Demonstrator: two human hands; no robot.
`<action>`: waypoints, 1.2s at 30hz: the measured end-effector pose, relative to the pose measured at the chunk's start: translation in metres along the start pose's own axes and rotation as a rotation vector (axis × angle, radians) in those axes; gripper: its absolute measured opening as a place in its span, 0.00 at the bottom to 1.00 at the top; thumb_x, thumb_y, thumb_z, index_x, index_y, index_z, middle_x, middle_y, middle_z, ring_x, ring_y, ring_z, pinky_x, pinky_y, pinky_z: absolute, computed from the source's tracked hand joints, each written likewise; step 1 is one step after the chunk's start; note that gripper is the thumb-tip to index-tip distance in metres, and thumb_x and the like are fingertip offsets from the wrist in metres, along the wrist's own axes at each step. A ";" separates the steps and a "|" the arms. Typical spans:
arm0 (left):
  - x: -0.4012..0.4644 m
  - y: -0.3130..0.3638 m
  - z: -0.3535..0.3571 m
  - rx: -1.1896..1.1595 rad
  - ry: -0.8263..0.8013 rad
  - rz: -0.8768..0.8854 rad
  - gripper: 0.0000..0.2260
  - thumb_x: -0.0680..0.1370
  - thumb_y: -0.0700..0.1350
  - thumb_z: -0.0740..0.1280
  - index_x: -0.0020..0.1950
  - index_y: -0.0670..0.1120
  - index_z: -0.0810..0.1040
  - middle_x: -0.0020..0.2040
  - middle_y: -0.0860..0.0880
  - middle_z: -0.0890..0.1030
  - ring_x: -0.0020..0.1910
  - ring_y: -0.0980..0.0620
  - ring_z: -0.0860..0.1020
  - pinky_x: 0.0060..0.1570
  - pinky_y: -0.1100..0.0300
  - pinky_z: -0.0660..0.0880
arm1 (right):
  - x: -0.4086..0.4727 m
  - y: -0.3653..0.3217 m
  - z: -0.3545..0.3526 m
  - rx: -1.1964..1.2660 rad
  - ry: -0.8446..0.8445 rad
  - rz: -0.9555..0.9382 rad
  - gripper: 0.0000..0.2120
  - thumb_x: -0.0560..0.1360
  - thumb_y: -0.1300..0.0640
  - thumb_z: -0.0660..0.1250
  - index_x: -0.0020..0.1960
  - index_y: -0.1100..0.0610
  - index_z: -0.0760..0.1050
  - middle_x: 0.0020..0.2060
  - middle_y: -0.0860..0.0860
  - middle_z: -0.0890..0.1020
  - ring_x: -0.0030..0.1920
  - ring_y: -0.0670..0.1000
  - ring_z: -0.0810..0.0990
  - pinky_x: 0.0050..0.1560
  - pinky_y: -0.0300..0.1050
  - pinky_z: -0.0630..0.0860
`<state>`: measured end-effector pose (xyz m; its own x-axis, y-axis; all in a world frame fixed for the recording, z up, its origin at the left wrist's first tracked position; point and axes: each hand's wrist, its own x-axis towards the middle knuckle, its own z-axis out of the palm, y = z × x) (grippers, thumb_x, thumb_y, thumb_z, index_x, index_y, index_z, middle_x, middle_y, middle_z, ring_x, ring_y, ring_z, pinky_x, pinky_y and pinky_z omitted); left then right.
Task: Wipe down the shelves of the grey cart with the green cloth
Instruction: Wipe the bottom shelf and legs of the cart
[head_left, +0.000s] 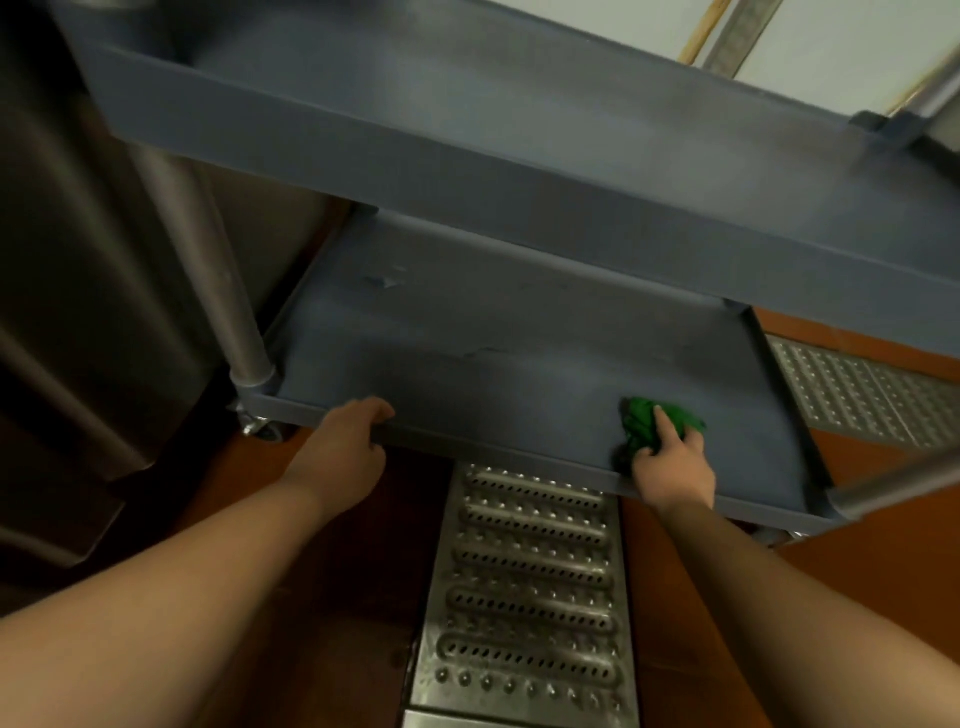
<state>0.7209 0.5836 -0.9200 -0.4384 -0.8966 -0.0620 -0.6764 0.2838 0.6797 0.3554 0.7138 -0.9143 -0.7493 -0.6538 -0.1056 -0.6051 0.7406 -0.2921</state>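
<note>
The grey cart fills the upper view, with an upper shelf (519, 130) and a lower shelf (493, 353) beneath it. My right hand (672, 462) grips the bunched green cloth (644, 423) and presses it onto the lower shelf near its front right corner. My left hand (345, 447) grips the front rim of the lower shelf, with its fingers curled over the edge. A few pale scuff marks show on the lower shelf's surface.
A perforated metal drain grate (524, 597) runs along the red-brown floor under my arms, and another grate (872, 395) lies at right. A metal cart post (218, 291) and a caster (262, 428) stand at left, next to a dark steel cabinet (78, 260).
</note>
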 end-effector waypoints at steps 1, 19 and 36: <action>0.000 -0.001 -0.002 -0.009 0.003 -0.003 0.21 0.71 0.35 0.63 0.63 0.49 0.73 0.59 0.49 0.75 0.59 0.51 0.74 0.64 0.56 0.70 | -0.004 -0.009 0.003 0.001 -0.002 -0.005 0.30 0.79 0.54 0.60 0.79 0.44 0.57 0.78 0.58 0.56 0.64 0.68 0.73 0.65 0.54 0.70; -0.018 -0.027 -0.051 -0.133 0.042 -0.188 0.21 0.74 0.36 0.61 0.65 0.51 0.71 0.61 0.50 0.73 0.62 0.50 0.72 0.63 0.54 0.71 | -0.073 -0.163 0.059 -0.007 -0.097 -0.233 0.32 0.79 0.51 0.61 0.80 0.44 0.54 0.77 0.57 0.57 0.56 0.65 0.79 0.56 0.52 0.76; -0.032 -0.057 -0.077 -0.211 0.066 -0.405 0.19 0.77 0.41 0.62 0.66 0.56 0.68 0.64 0.53 0.73 0.61 0.52 0.73 0.59 0.55 0.73 | -0.114 -0.305 0.106 0.101 -0.201 -0.465 0.35 0.76 0.44 0.67 0.79 0.46 0.57 0.74 0.54 0.66 0.65 0.60 0.76 0.64 0.54 0.75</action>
<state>0.8187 0.5700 -0.9003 -0.1201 -0.9426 -0.3115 -0.6473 -0.1636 0.7445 0.6541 0.5461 -0.9144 -0.3351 -0.9345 -0.1201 -0.8252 0.3526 -0.4413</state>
